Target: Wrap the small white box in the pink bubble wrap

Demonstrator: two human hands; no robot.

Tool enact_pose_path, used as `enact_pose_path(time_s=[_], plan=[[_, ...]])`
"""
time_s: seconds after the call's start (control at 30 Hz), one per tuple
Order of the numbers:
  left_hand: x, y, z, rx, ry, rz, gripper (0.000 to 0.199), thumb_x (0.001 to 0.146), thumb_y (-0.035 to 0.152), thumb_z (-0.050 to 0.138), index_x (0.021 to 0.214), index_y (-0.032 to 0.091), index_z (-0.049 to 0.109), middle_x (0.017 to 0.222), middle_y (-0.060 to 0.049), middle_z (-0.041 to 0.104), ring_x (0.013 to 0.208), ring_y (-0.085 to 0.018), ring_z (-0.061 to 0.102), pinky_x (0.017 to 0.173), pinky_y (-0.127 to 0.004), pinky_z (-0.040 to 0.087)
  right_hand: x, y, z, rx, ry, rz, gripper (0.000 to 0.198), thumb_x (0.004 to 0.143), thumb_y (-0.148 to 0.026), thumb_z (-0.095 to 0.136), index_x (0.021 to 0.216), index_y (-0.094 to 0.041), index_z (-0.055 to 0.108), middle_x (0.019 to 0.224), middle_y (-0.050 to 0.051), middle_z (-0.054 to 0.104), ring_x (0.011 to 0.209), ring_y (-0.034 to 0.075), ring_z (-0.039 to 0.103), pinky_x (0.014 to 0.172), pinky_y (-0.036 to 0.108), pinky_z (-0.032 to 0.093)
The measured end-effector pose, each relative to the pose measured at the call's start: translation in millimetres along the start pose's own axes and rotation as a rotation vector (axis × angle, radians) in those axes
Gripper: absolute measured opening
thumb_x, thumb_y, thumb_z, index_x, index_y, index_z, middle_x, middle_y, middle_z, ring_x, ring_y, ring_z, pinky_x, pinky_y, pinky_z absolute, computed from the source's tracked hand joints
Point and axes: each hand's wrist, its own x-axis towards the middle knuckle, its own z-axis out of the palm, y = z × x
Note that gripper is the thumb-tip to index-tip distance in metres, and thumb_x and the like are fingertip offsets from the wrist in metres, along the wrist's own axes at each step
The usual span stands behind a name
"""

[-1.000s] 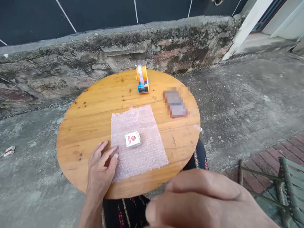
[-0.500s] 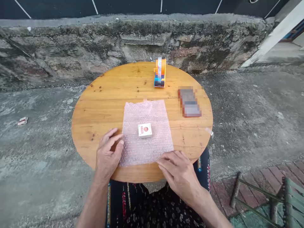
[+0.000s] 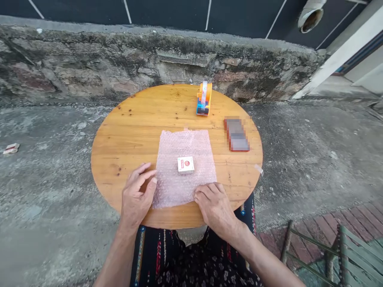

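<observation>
A sheet of pink bubble wrap [image 3: 170, 189] lies flat on the round wooden table. On its middle rests a small white box [image 3: 185, 164] with red printing. At the sheet's left edge is my left hand [image 3: 137, 195], thumb and fingers apart, fingertips touching or very close to the wrap. My right hand [image 3: 215, 205] is at the near right corner of the sheet, its fingers bent and pinched on the bubble wrap; the corner itself is hidden under them.
An orange and blue tape dispenser [image 3: 204, 99] stands at the back of the wooden table [image 3: 119, 139]. A blurred, red-edged flat object [image 3: 237, 134] lies on the right, and a piece of clear tape [image 3: 259, 169] hangs at the right rim. A slatted chair [image 3: 338, 249] stands at lower right.
My right hand has shifted slightly left and inward over the near right corner, its fingers more curled. My left hand and the box have hardly moved; the view has tilted up a little.
</observation>
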Motion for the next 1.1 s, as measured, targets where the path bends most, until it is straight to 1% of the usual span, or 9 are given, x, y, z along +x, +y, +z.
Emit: enact_pose_path(time_s=[0.07, 0.23, 0.3, 0.37, 0.53, 0.63, 0.7, 0.87, 1.1], plan=[[-2.2, 5.0, -2.6, 0.01, -0.044, 0.057, 0.021, 0.088, 0.027, 0.056, 0.106, 0.021, 0.065, 0.126, -0.009, 0.058, 0.124, -0.027, 0.051, 0.108, -0.049, 0.038, 1.2, -1.5, -1.9, -0.032, -0.028, 0.018, 0.012, 0.085, -0.006, 0.051, 0.086, -0.016, 0.058, 0.095, 0.007, 0.062, 0.085, 0.021, 0.048, 0.077, 0.037, 0.037], [-10.3, 21.3, -3.1, 0.089, -0.231, 0.404, 0.035, 0.08, 0.032, 0.067, 0.114, 0.023, 0.061, 0.139, -0.012, 0.047, 0.131, -0.036, 0.041, 0.103, -0.057, 0.039, 8.2, -3.4, -11.7, -0.076, -0.097, 0.038, 0.01, 0.087, -0.009, 0.049, 0.087, -0.016, 0.056, 0.092, 0.008, 0.06, 0.086, 0.021, 0.05, 0.08, 0.037, 0.037], [-11.9, 25.6, 0.9, 0.127, -0.239, 0.491, 0.038, 0.078, 0.03, 0.07, 0.114, 0.022, 0.061, 0.14, -0.014, 0.046, 0.13, -0.038, 0.041, 0.102, -0.059, 0.039, 11.9, -4.2, -17.1, -0.058, -0.091, 0.04, 0.01, 0.087, -0.009, 0.049, 0.086, -0.015, 0.056, 0.092, 0.008, 0.06, 0.086, 0.021, 0.05, 0.08, 0.036, 0.037], [-11.3, 27.6, 5.8, 0.143, -0.219, 0.53, 0.03, 0.08, 0.024, 0.068, 0.109, 0.022, 0.062, 0.138, -0.014, 0.048, 0.129, -0.036, 0.043, 0.101, -0.058, 0.04, 15.4, -5.3, -23.7, -0.031, -0.066, 0.04, 0.01, 0.088, -0.01, 0.048, 0.086, -0.015, 0.056, 0.093, 0.007, 0.061, 0.086, 0.02, 0.05, 0.081, 0.036, 0.037], [-4.9, 29.2, 12.1, 0.083, -0.156, 0.506, 0.014, 0.083, 0.012, 0.06, 0.094, 0.02, 0.063, 0.13, -0.012, 0.055, 0.124, -0.033, 0.049, 0.097, -0.055, 0.044, 17.2, -6.4, -44.2, 0.113, 0.064, 0.059, 0.01, 0.093, -0.02, 0.048, 0.093, -0.017, 0.057, 0.1, 0.006, 0.064, 0.091, 0.02, 0.053, 0.085, 0.037, 0.038], [-0.7, 33.7, 11.2, 0.072, -0.14, 0.476, 0.011, 0.083, 0.012, 0.06, 0.091, 0.019, 0.063, 0.127, -0.012, 0.057, 0.123, -0.031, 0.05, 0.097, -0.053, 0.044, 12.0, -1.1, -49.8, 0.19, 0.109, 0.05, 0.036, 0.088, -0.04, 0.06, 0.113, -0.016, 0.054, 0.117, 0.008, 0.061, 0.104, 0.022, 0.053, 0.092, 0.04, 0.037], [3.0, 37.8, 9.7, 0.074, -0.146, 0.457, 0.011, 0.084, 0.011, 0.059, 0.09, 0.019, 0.063, 0.126, -0.011, 0.058, 0.123, -0.03, 0.05, 0.098, -0.051, 0.044, 9.1, 6.0, -47.7, 0.19, 0.146, 0.062, 0.045, 0.083, -0.041, 0.066, 0.119, -0.016, 0.053, 0.12, 0.01, 0.061, 0.108, 0.024, 0.053, 0.094, 0.041, 0.037], [19.3, 45.3, 5.3, 0.075, -0.153, 0.404, 0.01, 0.085, 0.013, 0.057, 0.088, 0.02, 0.063, 0.122, -0.008, 0.061, 0.12, -0.026, 0.052, 0.099, -0.047, 0.044, 16.2, 26.2, -36.9, 0.236, 0.288, 0.1, 0.006, 0.086, -0.016, 0.059, 0.09, -0.02, 0.062, 0.103, 0.006, 0.068, 0.094, 0.021, 0.061, 0.085, 0.039, 0.04], [52.5, 47.2, 6.2, 0.068, -0.275, 0.239, 0.013, 0.087, 0.026, 0.054, 0.085, 0.022, 0.066, 0.113, -0.006, 0.066, 0.111, -0.024, 0.059, 0.094, -0.044, 0.047, 46.5, 46.0, -37.9, 0.46, 0.334, 0.17, 0.004, 0.085, -0.021, 0.061, 0.081, -0.021, 0.061, 0.094, 0.004, 0.07, 0.091, 0.019, 0.064, 0.082, 0.036, 0.043]])
